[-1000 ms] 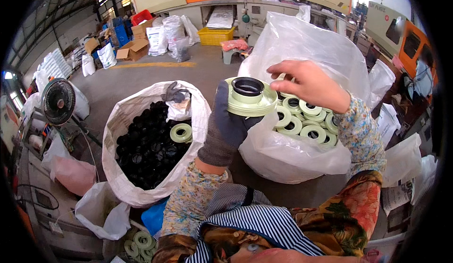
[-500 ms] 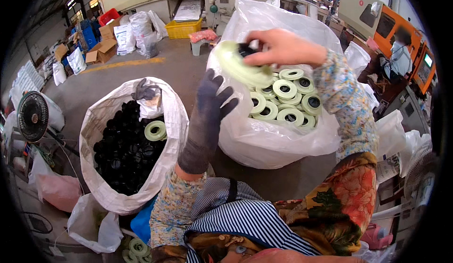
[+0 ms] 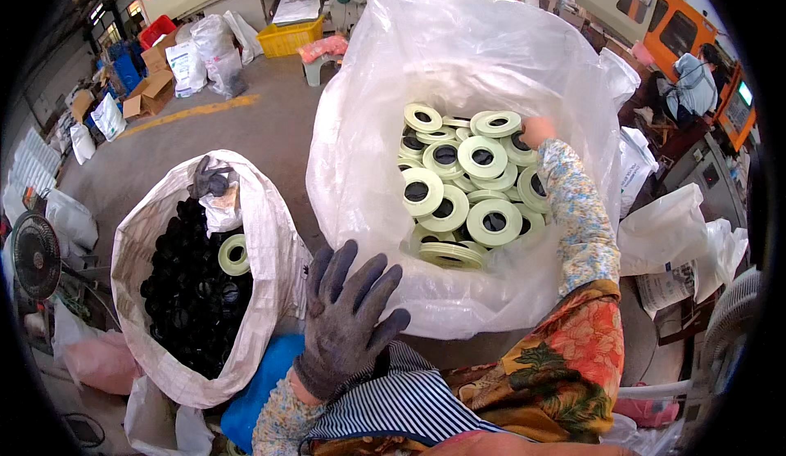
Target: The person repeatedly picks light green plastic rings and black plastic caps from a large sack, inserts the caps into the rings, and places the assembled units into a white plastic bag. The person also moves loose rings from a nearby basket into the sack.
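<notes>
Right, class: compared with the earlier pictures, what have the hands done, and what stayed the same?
The gloved left hand let go of the green stack and drew back toward the body, empty, spread open. The bare right hand took the stack over the translucent bag, and now reaches rightward among its green rings; its grip is hidden. The white sack still holds black parts.

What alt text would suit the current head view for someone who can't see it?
A bare right hand is at the right edge of piled pale green rings in a translucent plastic bag, while the gray-gloved left hand is open and empty nearer the body. To the left, a white woven sack holds black parts.
</notes>
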Tool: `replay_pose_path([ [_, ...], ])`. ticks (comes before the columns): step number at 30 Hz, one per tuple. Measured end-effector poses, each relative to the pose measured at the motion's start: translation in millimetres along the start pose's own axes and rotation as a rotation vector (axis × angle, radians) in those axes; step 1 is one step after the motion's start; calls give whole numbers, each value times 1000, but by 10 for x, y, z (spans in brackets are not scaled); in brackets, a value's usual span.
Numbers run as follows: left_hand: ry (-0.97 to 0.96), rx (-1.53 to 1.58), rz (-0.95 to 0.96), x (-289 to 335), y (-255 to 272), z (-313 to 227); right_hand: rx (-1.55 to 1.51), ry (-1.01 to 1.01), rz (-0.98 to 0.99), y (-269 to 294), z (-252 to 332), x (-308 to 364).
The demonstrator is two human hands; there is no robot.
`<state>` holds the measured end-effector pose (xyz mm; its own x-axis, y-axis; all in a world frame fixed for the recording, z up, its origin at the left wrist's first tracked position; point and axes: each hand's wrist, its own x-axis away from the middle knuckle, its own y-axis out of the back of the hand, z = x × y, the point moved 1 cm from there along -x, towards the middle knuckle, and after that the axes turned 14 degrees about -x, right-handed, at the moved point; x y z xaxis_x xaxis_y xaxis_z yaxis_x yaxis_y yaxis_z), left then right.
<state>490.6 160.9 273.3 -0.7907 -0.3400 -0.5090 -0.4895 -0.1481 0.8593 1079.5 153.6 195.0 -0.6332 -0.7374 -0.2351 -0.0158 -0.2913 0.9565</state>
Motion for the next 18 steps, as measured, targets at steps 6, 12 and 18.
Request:
replay_pose_path([
  [6, 36, 50, 27, 18, -95, 47, 36, -5, -156, -484, -159, 210],
  [12, -12, 52, 37, -66, -72, 52, -141, 223, -30, 153, -21, 126],
  [18, 3, 58, 9, -51, -80, 46, -634, 373, 219, 1036, 664, 234],
])
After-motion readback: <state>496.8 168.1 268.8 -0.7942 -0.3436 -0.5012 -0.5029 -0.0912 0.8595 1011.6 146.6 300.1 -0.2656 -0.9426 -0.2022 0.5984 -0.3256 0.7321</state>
